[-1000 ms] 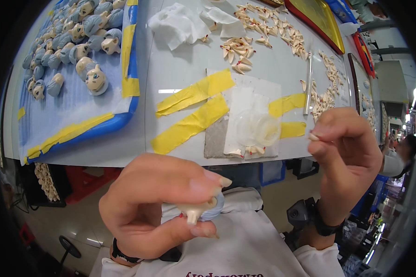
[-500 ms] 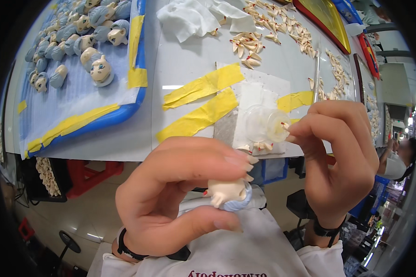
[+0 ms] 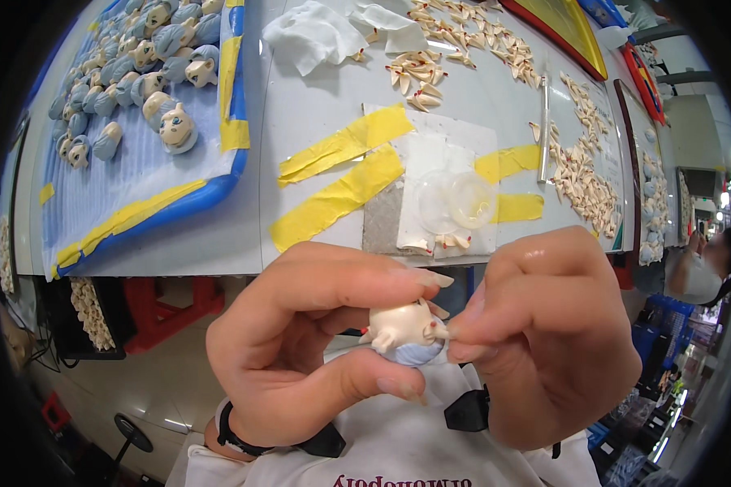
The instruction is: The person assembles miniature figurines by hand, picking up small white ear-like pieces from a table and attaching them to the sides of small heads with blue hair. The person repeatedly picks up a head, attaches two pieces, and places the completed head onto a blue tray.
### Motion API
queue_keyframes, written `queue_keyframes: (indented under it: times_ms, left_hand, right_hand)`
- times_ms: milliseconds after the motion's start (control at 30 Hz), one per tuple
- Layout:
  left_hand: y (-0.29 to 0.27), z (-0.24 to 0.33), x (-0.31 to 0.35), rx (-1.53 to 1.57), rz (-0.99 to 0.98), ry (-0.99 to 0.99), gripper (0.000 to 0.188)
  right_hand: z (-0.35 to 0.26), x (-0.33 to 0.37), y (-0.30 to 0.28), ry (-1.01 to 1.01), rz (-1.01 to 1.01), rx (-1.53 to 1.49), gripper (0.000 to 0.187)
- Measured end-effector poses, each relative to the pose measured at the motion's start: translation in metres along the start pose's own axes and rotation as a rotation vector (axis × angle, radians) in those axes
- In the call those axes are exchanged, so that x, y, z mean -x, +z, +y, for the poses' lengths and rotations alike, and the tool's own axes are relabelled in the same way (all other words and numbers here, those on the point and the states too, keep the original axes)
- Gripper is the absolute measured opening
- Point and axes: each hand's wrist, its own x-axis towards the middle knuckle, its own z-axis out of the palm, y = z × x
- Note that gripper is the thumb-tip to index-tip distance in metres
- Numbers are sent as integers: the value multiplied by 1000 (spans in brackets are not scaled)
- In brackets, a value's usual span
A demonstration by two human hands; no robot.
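Note:
My left hand (image 3: 288,357) grips a small doll head (image 3: 402,325) between thumb and fingers. The head is cream with pale blue hair and is held on its side. My right hand (image 3: 556,333) pinches a small pointed cream piece with a red end (image 3: 439,330), like an ear, against the side of the head near the hair. The fingertips hide most of this piece. Just beyond my hands, a shallow clear dish (image 3: 469,201) stands on white paper (image 3: 418,162) at the table edge. A few similar pieces (image 3: 453,241) lie in front of the dish.
A blue-rimmed tray (image 3: 219,193) on the left carries many blue-haired heads (image 3: 175,126). Loose pointed pieces (image 3: 581,174) lie in piles at the back and right. Yellow tape strips (image 3: 341,191), a crumpled white cloth (image 3: 313,34) and a clear rod (image 3: 544,130) are on the table.
My right hand has moved from the dish down and left to the doll head, bringing the small pointed piece against it. My left hand still holds the head in nearly the same place.

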Motion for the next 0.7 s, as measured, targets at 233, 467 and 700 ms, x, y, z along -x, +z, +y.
queue_keyframes:
  times_ms: [233,467,700]
  left_hand:
    - [-8,-4,4,-65,-53,113,46]
    - [-13,3,-9,-560,-206,502,40]
    - [-3,28,-10,-1058,-30,694,31]
  right_hand:
    - [-6,-3,-6,-39,-78,90,25]
    - [-16,-9,-25,167,-268,-155,47]
    - [-3,-5,-74,356,78,-142,33]
